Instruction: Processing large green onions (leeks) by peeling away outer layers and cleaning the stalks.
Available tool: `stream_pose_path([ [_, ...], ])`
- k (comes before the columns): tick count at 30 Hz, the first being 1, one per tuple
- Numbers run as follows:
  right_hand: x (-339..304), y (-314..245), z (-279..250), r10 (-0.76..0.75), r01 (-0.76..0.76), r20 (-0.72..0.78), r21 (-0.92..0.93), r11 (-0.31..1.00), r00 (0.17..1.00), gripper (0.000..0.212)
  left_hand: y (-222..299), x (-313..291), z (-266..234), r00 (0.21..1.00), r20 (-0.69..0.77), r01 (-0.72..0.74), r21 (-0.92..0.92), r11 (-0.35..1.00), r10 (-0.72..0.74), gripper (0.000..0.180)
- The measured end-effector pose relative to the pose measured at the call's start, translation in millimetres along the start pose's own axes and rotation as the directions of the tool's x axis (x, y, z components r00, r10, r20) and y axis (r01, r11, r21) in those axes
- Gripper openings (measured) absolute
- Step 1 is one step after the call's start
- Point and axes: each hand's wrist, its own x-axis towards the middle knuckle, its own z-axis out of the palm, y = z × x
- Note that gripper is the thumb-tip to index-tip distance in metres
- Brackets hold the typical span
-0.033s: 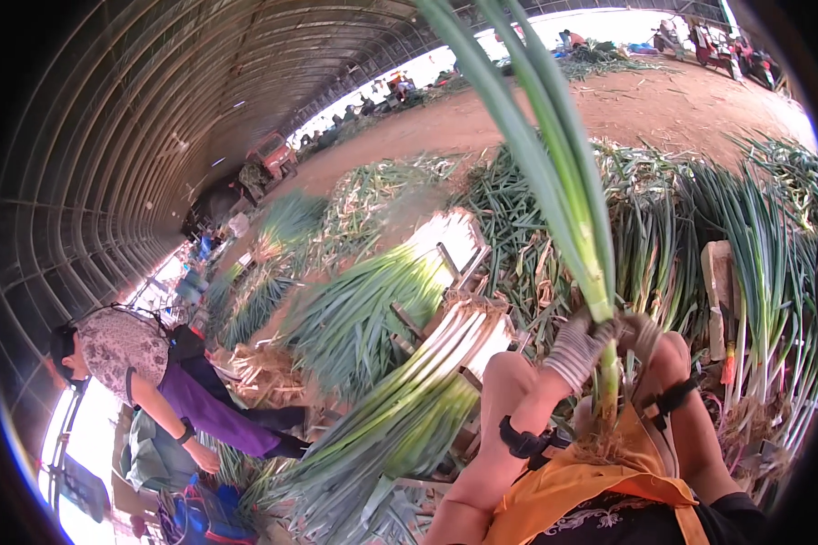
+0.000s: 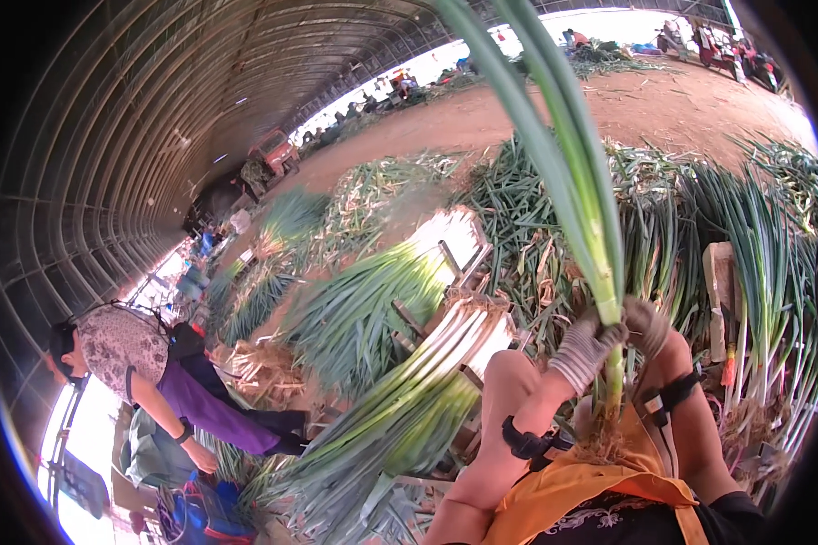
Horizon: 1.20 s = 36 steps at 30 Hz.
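Note:
A tall green onion (image 2: 606, 304) stands nearly upright in front of me, its leaves rising past the top edge. Its roots (image 2: 604, 445) rest against my orange apron (image 2: 600, 498). My left hand (image 2: 583, 352), in a striped grey work glove, is closed around the pale stalk. Just to its right, my gloved right hand (image 2: 646, 327) is curled in against the stalk; what its fingers pinch is hidden.
Trimmed green onions lie piled on low racks (image 2: 427, 354) to the left. Untrimmed ones (image 2: 754, 254) lean by a wooden board (image 2: 718, 291) on the right. Leaf scraps (image 2: 509, 195) cover the ground ahead. A person in purple (image 2: 214, 409) bends at the left.
My right hand has risen slightly beside the stalk. The green onion and my left hand have shifted a little to the right, with the left hand still gripping it.

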Motion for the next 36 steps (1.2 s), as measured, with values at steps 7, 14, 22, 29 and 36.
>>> stream_pose_path([
  [7, 17.6, -95.7, 40.7, -0.027, 0.01, 0.058, 0.262, 0.965, 0.998, 0.066, 10.6, -1.2, 10.4, 0.996, -0.065, 0.081, 0.57, 0.818, -0.054, 0.029],
  [14, 29.6, -86.2, 57.3, 0.043, -0.018, -0.163, 0.154, 0.988, 0.986, 0.031, 3.4, -4.8, 1.8, 0.994, -0.028, 0.094, 0.685, 0.723, -0.103, 0.029],
  [22, 35.4, -98.1, 82.3, 0.163, -0.178, -0.304, -0.024, 0.984, 0.939, 0.021, 12.1, -20.1, -1.6, 0.996, 0.089, -0.033, 0.563, 0.826, -0.022, 0.021],
  [29, 45.4, -64.7, 25.3, 0.178, -0.212, -0.425, -0.035, 0.977, 0.888, 0.023, 10.9, -56.9, 23.6, 0.836, 0.536, -0.146, 0.425, 0.893, -0.119, 0.01],
  [36, 40.0, -58.5, 6.1, 0.212, -0.175, -0.156, 0.218, 0.96, 0.965, 0.043, -71.1, -32.3, -32.7, 0.923, 0.108, 0.371, 0.019, 0.929, -0.37, 0.031],
])
